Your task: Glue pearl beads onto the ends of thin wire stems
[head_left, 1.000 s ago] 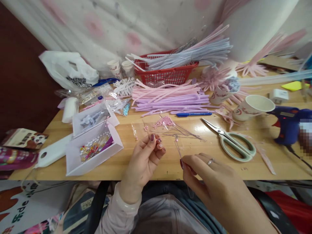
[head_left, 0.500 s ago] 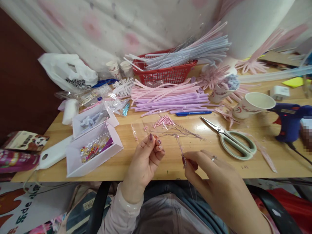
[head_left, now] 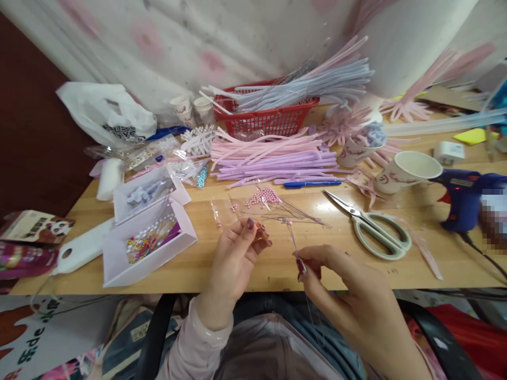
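My right hand [head_left: 340, 285] pinches several thin wires [head_left: 293, 238] between thumb and forefinger. A small pink bead [head_left: 289, 223] sits at their upper end, and loose strands hang below the hand past the table edge. To its left, my left hand [head_left: 233, 269] is closed, thumb near the curled fingers; whatever may be between them is too small to make out. Beyond the hands lies a pile of pink beads [head_left: 264, 196] beside loose wires [head_left: 307, 212]. A clear plastic bag [head_left: 216, 211] with a few beads is near the left fingertips.
Scissors [head_left: 378, 232] lie right of my right hand, near a paper cup [head_left: 407, 171] and a blue glue gun [head_left: 461, 198]. White boxes [head_left: 148, 264] of trinkets stand at left. Pink and purple pipe cleaners [head_left: 273, 166], a pen [head_left: 312, 184] and a red basket [head_left: 265, 121] are behind.
My left hand has turned slightly and its fingers have shifted a little. The right hand keeps its pinch on the wires. The whole view has moved slightly.
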`<state>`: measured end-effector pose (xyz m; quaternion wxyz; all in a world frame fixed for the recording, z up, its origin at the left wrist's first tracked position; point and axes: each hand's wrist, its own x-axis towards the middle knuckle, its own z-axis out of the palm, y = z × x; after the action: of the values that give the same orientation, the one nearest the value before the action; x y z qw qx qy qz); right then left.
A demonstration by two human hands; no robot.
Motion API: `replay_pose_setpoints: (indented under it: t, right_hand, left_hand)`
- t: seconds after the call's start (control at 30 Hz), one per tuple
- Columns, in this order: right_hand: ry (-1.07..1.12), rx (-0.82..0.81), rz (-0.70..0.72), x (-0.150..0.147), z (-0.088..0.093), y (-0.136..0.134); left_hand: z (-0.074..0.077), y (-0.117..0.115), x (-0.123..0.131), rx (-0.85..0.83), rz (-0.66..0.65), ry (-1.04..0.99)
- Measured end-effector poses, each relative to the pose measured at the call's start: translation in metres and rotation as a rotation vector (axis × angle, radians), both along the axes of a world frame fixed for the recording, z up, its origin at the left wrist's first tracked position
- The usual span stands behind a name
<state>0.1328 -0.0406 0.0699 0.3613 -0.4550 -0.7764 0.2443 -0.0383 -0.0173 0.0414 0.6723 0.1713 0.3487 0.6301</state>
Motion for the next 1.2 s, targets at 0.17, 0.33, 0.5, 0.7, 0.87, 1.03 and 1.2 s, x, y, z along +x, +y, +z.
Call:
replay_pose_setpoints:
  t: [0.17, 0.33, 0.5, 0.7, 0.87, 1.03, 1.2]
  right_hand:
    - [0.064, -0.088, 0.056, 0.000, 0.005, -0.005]
    - [0.081, -0.140, 0.102, -0.002, 0.008, -0.006]
    - [0.064, -0.142, 0.101, -0.005, 0.008, -0.004]
    - [0.060, -0.134, 0.091, -0.003, 0.008, -0.002]
    - [0.061, -0.143, 0.094, -0.002, 0.009, -0.003]
    - [0.072, -0.150, 0.100, -0.003, 0.010, -0.004]
    - [0.077, -0.160, 0.115, -0.005, 0.012, -0.004]
  left_hand:
    - [0.002, 0.001, 0.004, -0.069, -0.013, 0.002]
    - [0.007, 0.001, 0.007, -0.049, -0.093, -0.026]
    - [0.008, 0.001, 0.008, -0.060, -0.119, -0.043]
    - [0.006, 0.003, 0.004, -0.072, -0.155, -0.095]
    - [0.003, 0.004, -0.001, -0.084, -0.143, -0.080]
    - [0.002, 0.004, -0.004, -0.104, -0.169, -0.146]
    - [0.004, 0.003, -0.001, -0.104, -0.225, -0.225]
